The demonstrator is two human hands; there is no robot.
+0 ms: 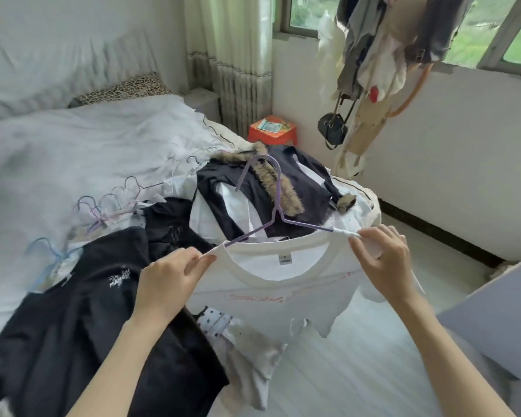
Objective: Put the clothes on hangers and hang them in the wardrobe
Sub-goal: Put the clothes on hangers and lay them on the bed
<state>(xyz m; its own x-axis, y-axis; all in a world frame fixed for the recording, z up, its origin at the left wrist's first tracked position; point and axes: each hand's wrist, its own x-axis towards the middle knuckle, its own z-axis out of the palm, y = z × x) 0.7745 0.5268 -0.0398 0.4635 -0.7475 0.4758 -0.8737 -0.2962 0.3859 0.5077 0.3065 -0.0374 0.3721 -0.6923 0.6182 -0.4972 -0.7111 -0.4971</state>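
Observation:
A white T-shirt [277,293] with pink lettering hangs on a purple wire hanger [271,203], whose hook points away from me above the neckline. My left hand [169,281] pinches the shirt's left shoulder over the hanger arm. My right hand [382,260] pinches the right shoulder at the hanger's other end. Beyond the shirt, a dark jacket with fur trim [271,182] lies on the bed among other clothes. A black garment [82,311] sprawls at the bed's near left.
Several spare wire hangers [109,203] lie on the grey bedding [73,145]. A red stool [272,130] stands by the curtain. Clothes and a small black bag [333,129] hang from a rack at upper right. A pale panel [494,314] juts in at right.

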